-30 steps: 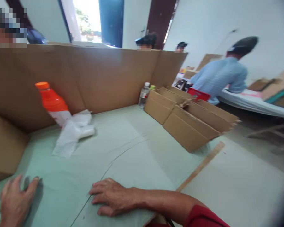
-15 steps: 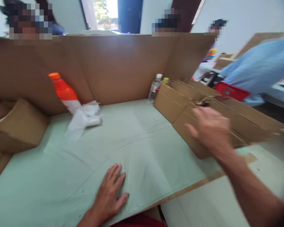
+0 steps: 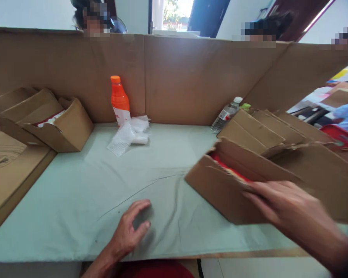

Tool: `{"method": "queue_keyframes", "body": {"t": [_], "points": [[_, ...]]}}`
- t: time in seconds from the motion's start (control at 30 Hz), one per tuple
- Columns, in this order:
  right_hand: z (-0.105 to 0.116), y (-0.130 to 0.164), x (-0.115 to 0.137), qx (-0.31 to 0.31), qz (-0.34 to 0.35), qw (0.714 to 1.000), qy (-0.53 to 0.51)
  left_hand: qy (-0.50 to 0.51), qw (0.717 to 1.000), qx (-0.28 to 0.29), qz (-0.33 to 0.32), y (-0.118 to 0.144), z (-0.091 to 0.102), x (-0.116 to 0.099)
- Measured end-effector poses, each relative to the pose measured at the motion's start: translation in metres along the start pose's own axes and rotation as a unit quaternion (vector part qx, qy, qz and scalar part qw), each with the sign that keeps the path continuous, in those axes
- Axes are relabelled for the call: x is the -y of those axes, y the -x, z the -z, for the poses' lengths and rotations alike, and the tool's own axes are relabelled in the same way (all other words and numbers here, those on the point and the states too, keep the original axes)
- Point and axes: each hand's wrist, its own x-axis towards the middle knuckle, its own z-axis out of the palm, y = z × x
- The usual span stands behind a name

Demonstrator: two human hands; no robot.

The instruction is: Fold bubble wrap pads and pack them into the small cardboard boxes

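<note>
On the right, my right hand (image 3: 284, 197) grips the near wall of a brown cardboard box (image 3: 217, 189), thumb outside and fingers over the top edge. Something red (image 3: 229, 168) shows inside that box; its kind is hidden. My left hand (image 3: 133, 227) hovers at or just over the pale green tablecloth (image 3: 84, 216), thumb and fingers apart and nothing between them. Ahead of it lies crumpled bubble wrap (image 3: 123, 137) with a small white roll (image 3: 139, 139) beside it. An orange-capped bottle (image 3: 120, 102) stands behind the wrap.
A tall cardboard partition (image 3: 185, 81) closes the table's back. More open boxes (image 3: 258, 129) crowd the right side, near a clear water bottle (image 3: 226, 115). Another open box (image 3: 72, 125) sits at left beside a large flat carton (image 3: 14, 170). Several people are beyond the partition.
My right hand has taken hold of a box wall, and that box has swung out toward the table's middle. My left hand has curled up from lying flat. The view has turned right.
</note>
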Motion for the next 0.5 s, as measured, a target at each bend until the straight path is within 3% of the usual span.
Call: {"method": "queue_keyframes", "body": {"t": [0.13, 0.23, 0.3, 0.37, 0.43, 0.5], "points": [[-0.020, -0.066, 0.096, 0.110, 0.167, 0.978, -0.057, 0.017, 0.990, -0.124, 0.063, 0.003, 0.028, 0.008], [-0.025, -0.086, 0.119, 0.107, 0.201, 0.963, -0.145, 0.053, 0.977, -0.193, 0.079, 0.008, 0.038, 0.014], [-0.025, -0.081, 0.111, 0.034, 0.140, 0.971, -0.192, 0.069, 0.965, -0.233, 0.096, 0.011, 0.042, 0.017], [-0.031, -0.067, 0.092, -0.033, -0.002, 0.975, -0.218, 0.080, 0.957, -0.254, 0.116, 0.014, 0.047, 0.019], [-0.048, -0.049, 0.073, -0.036, -0.166, 0.954, -0.247, 0.089, 0.952, -0.259, 0.134, 0.013, 0.049, 0.021], [-0.076, -0.032, 0.064, 0.012, -0.267, 0.916, -0.300, 0.089, 0.953, -0.248, 0.147, 0.010, 0.050, 0.022]]}}
